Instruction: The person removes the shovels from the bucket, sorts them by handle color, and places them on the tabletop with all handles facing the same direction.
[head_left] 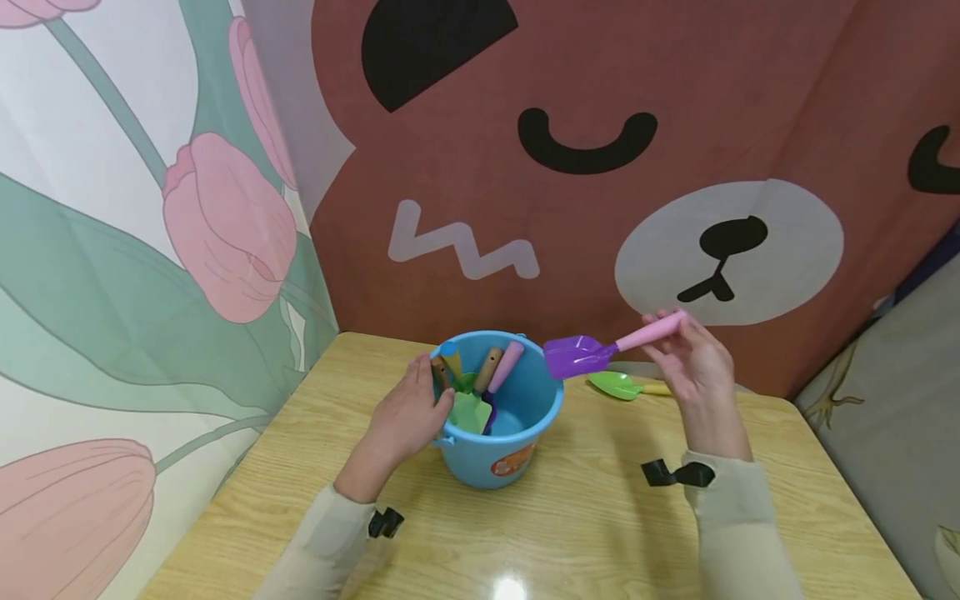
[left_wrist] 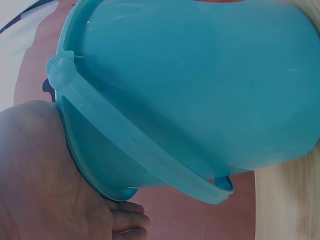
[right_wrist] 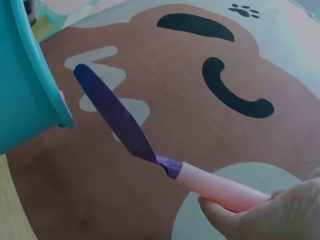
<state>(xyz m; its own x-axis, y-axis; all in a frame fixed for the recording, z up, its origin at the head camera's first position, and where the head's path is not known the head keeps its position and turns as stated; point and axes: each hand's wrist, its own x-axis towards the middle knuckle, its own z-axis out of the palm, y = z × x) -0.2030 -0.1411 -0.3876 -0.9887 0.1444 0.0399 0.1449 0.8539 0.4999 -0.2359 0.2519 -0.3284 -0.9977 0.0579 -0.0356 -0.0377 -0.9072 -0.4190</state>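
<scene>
My right hand pinches the pink handle of a toy shovel, lifted just right of the blue bucket's rim. Its purple blade points left toward the bucket; the right wrist view shows the blade from the side, beside the bucket wall. On the left rim of the bucket rests my left hand, fingers fairly straight. Inside the bucket are several toy garden tools, among them a light green blade, a pink handle and a brown handle. Their lower parts are partly hidden.
Behind my right hand, a green toy scoop with a yellow handle lies on the wooden table. A brown bear-print cloth hangs along the back edge. The bucket's carrying handle hangs down its side.
</scene>
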